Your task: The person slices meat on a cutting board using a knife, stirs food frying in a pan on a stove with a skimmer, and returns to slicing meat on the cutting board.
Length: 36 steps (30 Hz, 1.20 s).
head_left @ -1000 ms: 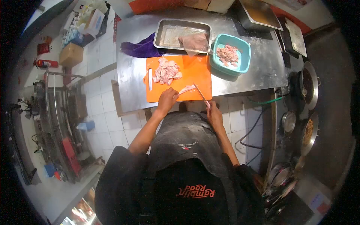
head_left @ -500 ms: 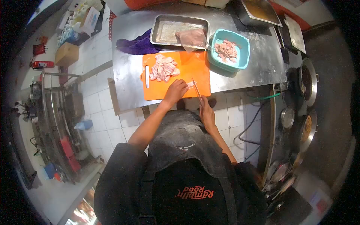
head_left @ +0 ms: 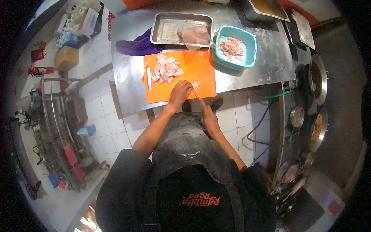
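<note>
My right hand (head_left: 210,118) is wrapped round the handle of a knife (head_left: 197,94), whose blade slants up and left over the orange cutting board (head_left: 201,73). Close to the blade's tip, my left hand (head_left: 181,93) has its fingers curled down on a piece of raw meat, mostly hidden beneath them. Just right of the blade lies a small pale piece of meat (head_left: 196,84). A pile of raw meat pieces (head_left: 167,69) rests on the board's left half, beyond my left hand.
Behind the board, a metal tray (head_left: 154,33) holds a plastic bag of meat (head_left: 195,34). A teal tub (head_left: 252,58) with cut meat stands to its right. A purple cloth (head_left: 137,45) lies at left. Pans (head_left: 319,79) line the right side.
The knife has swung left, its blade now beside my left fingertips. My right hand moved slightly left and down. A small meat piece now lies right of the blade.
</note>
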{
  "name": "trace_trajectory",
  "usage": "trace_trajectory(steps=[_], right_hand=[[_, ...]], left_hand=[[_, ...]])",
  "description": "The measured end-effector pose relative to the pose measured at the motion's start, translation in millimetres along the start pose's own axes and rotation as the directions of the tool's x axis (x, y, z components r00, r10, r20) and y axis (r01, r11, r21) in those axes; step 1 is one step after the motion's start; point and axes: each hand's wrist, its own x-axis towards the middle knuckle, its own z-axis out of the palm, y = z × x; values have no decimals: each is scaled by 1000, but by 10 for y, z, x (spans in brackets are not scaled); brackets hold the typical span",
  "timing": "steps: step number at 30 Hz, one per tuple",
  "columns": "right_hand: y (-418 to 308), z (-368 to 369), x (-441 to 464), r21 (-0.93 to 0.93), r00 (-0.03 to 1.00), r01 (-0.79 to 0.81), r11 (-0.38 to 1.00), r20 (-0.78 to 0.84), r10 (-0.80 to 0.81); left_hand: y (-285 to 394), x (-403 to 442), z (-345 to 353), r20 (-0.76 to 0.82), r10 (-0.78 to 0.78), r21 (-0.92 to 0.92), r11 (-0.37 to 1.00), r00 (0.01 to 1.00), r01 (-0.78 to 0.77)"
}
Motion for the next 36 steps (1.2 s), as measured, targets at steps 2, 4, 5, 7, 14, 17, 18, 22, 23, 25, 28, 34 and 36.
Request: trace_trajectory(steps=[2,4,5,7,14,17,18,22,23,25,28,34,36], right_hand=[[-16,109,155,-66,995,55,996,-77,-60],[-70,180,427,-54,985,98,994,-135,-105],[-88,203,505,-49,970,148,988,-190,-155],[-92,259,503,-48,973,121,991,-191,-128],[37,190,-33,-119,999,-41,992,-40,36],[-8,175,179,-100,997,-56,993,-52,51],[-15,203,315,-100,996,-60,993,-66,54],[-19,252,263,-61,990,36,998,-136,-44],[-17,170,184,-78,997,6,997,-78,-12],[68,89,-75,-105,999,-45,993,-20,43],[111,-49,-203,-143,996,-81,986,25,85],[-57,-129,-76,-5,996,6,1000,-85,-6],[-103,-35,-26,-34,1000,0,999,-3,0]], left_hand=[[-2,-42,21,-6,-11,-6,1000,1000,11],[16,-3,-9,16,-5,-7,1000,1000,5],[29,12,-22,21,-3,-7,1000,1000,3],[51,-2,-27,28,-37,9,999,999,37],[84,-23,77,-57,-51,9,999,997,51],[105,-9,50,-42,-74,-5,997,996,73],[90,29,41,-40,-59,6,998,997,59],[75,-7,40,-7,-60,27,998,998,61],[62,30,45,3,-40,30,999,999,40],[100,-21,51,-4,-103,11,995,995,103],[83,-40,-19,6,-105,-102,989,994,105],[60,-100,-282,-21,-120,-131,985,993,116],[57,-110,-268,9,-135,-148,980,991,135]])
